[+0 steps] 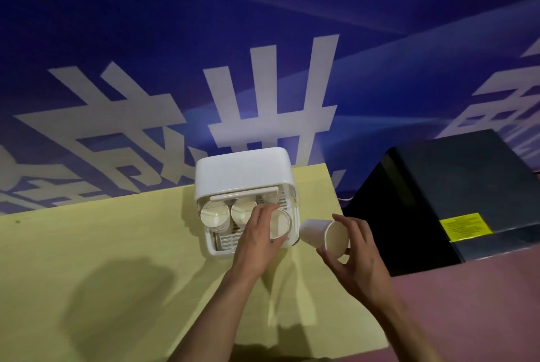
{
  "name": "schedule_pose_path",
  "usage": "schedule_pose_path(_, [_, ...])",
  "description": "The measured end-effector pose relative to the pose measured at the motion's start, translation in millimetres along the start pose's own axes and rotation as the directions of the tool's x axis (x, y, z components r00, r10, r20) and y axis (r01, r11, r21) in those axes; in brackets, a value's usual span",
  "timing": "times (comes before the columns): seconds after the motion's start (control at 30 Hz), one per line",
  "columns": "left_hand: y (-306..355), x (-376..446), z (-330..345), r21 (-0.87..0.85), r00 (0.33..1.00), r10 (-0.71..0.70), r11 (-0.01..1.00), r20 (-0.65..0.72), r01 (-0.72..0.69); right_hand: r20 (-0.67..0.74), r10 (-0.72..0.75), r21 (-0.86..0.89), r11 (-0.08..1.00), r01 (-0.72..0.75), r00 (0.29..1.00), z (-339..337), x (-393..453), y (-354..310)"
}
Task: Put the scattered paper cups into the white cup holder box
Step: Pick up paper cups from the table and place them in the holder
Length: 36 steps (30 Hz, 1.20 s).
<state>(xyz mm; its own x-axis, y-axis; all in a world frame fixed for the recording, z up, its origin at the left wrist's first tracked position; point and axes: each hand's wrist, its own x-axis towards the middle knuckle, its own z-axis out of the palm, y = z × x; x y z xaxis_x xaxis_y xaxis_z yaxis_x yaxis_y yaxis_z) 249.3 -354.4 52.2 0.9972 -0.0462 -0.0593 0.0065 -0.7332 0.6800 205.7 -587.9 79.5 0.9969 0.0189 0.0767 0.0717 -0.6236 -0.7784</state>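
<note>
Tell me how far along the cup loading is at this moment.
Done: two cup stacks already lie in the white cup holder box. In hand: the left hand is setting a cup into the box's right side, and the right hand holds another cup just outside it. Left: seating both; no loose cups show on the yellow table.

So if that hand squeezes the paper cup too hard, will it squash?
Probably. The paper cup in the right hand looks thin-walled and empty, so a hard grip would likely dent it. It seems very light, since fingertips alone carry it tilted sideways. Set on its side on the yellow table, its round shape would likely roll.
</note>
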Motion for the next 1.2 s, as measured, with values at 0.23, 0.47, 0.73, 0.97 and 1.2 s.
schedule_pose_path(0.23, [-20.3, 15.1, 25.0, 0.131, 0.993, -0.034, 0.991, 0.112, 0.019, 0.054, 0.01, 0.017, 1.0, -0.011, 0.999, 2.5, 20.7, 6.3])
schedule_pose_path(0.47, [-32.8, 24.6, 41.8, 0.102, 0.984, -0.088, 0.992, 0.154, 0.072, 0.112, -0.047, 0.023, 0.999, 0.045, 0.993, 16.4, 46.7, -0.6])
schedule_pose_path(0.73, [-37.3, 14.7, 55.0, -0.017, 0.993, -0.107, 0.994, 0.057, 0.108, 0.196, -0.059, -0.001, 0.998, 0.061, 0.979, 30.8, 58.6, 3.0])
schedule_pose_path(0.97, [-38.4, 12.6, 54.6, -0.085, 0.986, -0.149, 0.984, 0.077, 0.155, 0.259, -0.069, -0.051, 0.995, 0.086, 0.963, 47.8, 64.6, 6.1])
schedule_pose_path(1.2, [-43.5, 2.1, 57.1, -0.106, 0.973, -0.215, 0.969, 0.084, 0.223, 0.34, -0.091, -0.184, 0.97, 0.161, 0.936, 75.9, 72.9, 11.9])
